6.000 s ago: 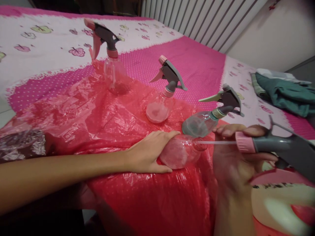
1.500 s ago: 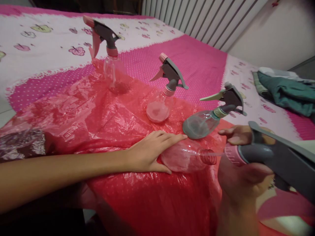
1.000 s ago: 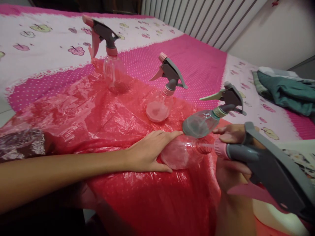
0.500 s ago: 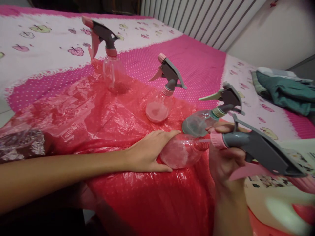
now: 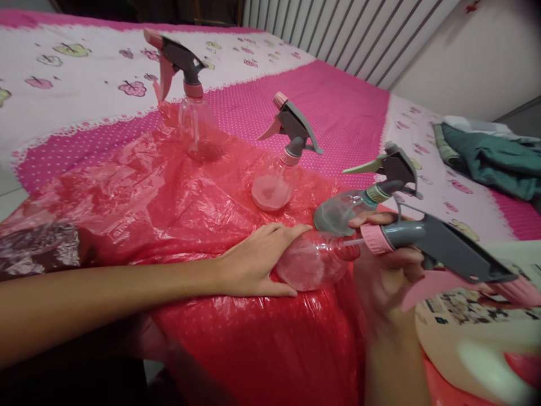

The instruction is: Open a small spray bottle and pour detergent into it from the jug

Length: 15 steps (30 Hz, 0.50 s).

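A clear pink bottle (image 5: 310, 265) lies on its side on a red plastic sheet (image 5: 253, 338), its neck pointing right. My left hand (image 5: 260, 262) is wrapped round the bottle's base, thumb in front. In my right hand (image 5: 393, 270) is a grey and pink trigger spray head (image 5: 443, 239), gripped near its pink collar. Its thin tube (image 5: 353, 242) runs into the open neck; the collar stands apart from the bottle. Just behind lies a teal spray bottle (image 5: 338, 211) with its head on, tilted over.
Two pink spray bottles with heads stand farther back, a nearer one (image 5: 273, 189) and a farther one (image 5: 198, 121). Folded clothes (image 5: 494, 158) lie at the right. A large pale container (image 5: 456, 344) with a floral label sits at the lower right. Slatted panelling (image 5: 338, 34) rises behind the bedspread.
The spray head has shifted slightly right and up with my right hand, its pink nozzle end now higher. My left hand and the bottle look almost unmoved.
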Each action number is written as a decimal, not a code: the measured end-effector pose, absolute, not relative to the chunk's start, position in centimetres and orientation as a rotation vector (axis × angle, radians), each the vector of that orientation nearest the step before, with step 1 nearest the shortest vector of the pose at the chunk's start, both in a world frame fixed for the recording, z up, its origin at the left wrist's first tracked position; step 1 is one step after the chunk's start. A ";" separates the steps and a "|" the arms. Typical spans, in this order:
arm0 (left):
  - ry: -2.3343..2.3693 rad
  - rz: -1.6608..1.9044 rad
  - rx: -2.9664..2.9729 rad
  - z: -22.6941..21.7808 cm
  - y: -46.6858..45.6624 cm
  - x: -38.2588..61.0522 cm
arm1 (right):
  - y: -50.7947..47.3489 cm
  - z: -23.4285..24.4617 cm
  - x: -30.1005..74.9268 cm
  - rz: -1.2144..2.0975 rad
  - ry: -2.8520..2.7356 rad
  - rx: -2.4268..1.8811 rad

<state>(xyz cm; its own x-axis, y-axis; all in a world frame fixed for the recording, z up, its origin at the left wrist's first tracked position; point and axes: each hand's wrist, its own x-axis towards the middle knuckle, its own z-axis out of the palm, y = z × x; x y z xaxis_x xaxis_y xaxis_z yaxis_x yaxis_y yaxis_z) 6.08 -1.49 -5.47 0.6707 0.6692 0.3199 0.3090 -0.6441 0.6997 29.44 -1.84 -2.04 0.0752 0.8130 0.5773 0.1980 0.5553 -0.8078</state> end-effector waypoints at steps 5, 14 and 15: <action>0.750 0.769 2.279 -5.6 -1.5 6.1 | -2.1 -2.0 28.9 0.742 -1.323 -0.886; 0.739 0.792 2.290 -6.0 -1.5 6.1 | -2.4 -1.6 28.2 0.876 -1.106 -0.856; 0.741 0.795 2.292 -6.0 -1.5 6.1 | -2.5 -1.5 28.1 0.869 -1.112 -0.854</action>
